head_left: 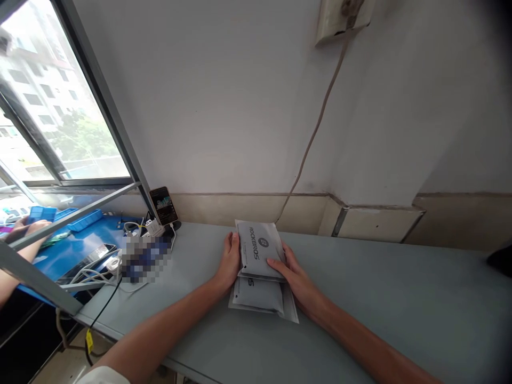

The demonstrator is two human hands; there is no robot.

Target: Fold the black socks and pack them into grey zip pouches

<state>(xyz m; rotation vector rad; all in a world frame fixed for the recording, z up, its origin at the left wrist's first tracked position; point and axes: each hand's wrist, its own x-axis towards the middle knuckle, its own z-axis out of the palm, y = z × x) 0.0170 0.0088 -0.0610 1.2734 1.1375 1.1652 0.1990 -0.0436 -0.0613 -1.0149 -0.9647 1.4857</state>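
A small stack of grey padded pouches (260, 250) printed with "ROCKBROS" lies on the grey table (380, 298) near the wall. My left hand (229, 261) presses flat against the left side of the stack, fingers stretched along its edge. My right hand (294, 274) rests on the right side, thumb lying over the top pouch and fingers along its edge. A lower pouch (258, 294) sticks out toward me from under the top one. Both hands touch the stack from either side without lifting it.
A phone (164, 205) stands propped by the window frame (104, 112), with chargers and white cables (120, 261) beside it. Another person's arm (24, 234) works at a blue surface (76, 245) at left. A cable (316, 128) runs down the wall.
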